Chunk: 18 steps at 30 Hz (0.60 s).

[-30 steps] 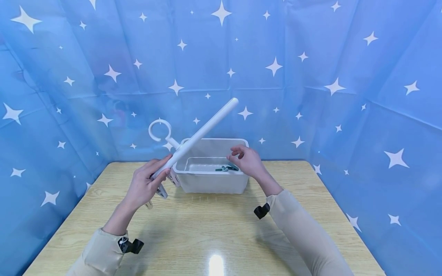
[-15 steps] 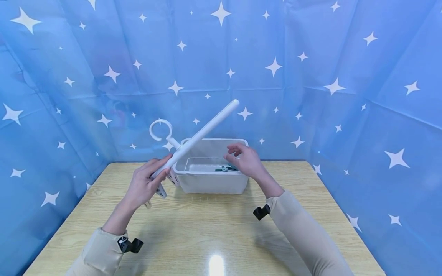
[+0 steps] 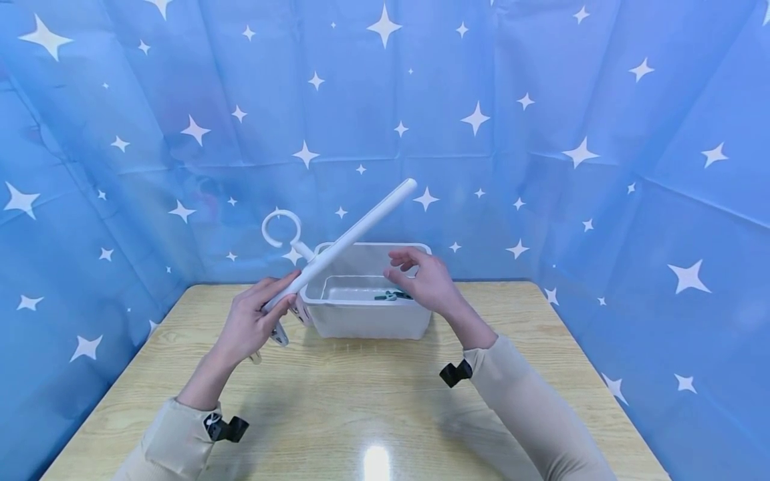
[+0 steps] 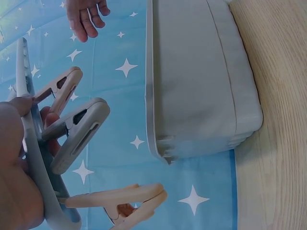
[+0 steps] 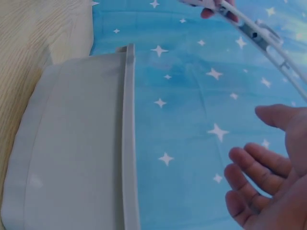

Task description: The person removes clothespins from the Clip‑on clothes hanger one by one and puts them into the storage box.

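Observation:
My left hand (image 3: 249, 321) grips a white clip hanger (image 3: 361, 224) near one end, its bar slanting up to the right and its round hook standing to the left. In the left wrist view, a pinkish clip (image 4: 60, 88), a grey clip (image 4: 81, 134) and a peach clip (image 4: 129, 199) hang from the bar. Over the right side of a light grey bin (image 3: 369, 324) hovers my right hand (image 3: 430, 280), fingers loosely bent and holding nothing. Dark green clips (image 3: 391, 295) lie inside the bin below it; their number is unclear.
The bin stands at the back of the wood-grain table (image 3: 343, 401). Behind and along both sides hangs a blue curtain (image 3: 517, 194) with white stars. A black wrist camera (image 3: 225, 427) sits on the left sleeve and a second wrist camera (image 3: 455, 373) on the right.
My right hand has shifted slightly left over the bin, covering more of the green clips. The hanger's raised end has dipped a little, still in my left hand.

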### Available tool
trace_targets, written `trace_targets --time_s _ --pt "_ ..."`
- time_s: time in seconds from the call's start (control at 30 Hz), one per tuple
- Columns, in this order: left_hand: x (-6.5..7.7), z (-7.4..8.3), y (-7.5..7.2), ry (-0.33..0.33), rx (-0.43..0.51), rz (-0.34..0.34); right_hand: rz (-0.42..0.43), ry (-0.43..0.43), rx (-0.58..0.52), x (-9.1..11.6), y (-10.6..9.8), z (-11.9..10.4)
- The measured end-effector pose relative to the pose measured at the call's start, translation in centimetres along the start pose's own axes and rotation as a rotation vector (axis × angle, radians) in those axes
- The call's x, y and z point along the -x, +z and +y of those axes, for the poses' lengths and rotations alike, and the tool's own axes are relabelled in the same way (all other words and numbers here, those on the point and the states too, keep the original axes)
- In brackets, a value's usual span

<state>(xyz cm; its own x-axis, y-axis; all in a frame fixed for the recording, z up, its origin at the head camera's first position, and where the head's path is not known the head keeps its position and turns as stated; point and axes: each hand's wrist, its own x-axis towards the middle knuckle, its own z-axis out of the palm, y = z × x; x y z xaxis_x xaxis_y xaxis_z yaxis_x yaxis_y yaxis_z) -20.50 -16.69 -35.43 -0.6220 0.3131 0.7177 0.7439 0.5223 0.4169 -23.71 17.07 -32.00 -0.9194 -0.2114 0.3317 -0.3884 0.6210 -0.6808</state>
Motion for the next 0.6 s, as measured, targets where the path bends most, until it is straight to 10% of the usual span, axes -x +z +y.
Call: trace_targets --time_s 0.6 --pt "-0.19 0.23 -0.33 -0.046 -0.067 -0.040 0.005 -0.041 0.006 0.57 -0.46 -1.00"
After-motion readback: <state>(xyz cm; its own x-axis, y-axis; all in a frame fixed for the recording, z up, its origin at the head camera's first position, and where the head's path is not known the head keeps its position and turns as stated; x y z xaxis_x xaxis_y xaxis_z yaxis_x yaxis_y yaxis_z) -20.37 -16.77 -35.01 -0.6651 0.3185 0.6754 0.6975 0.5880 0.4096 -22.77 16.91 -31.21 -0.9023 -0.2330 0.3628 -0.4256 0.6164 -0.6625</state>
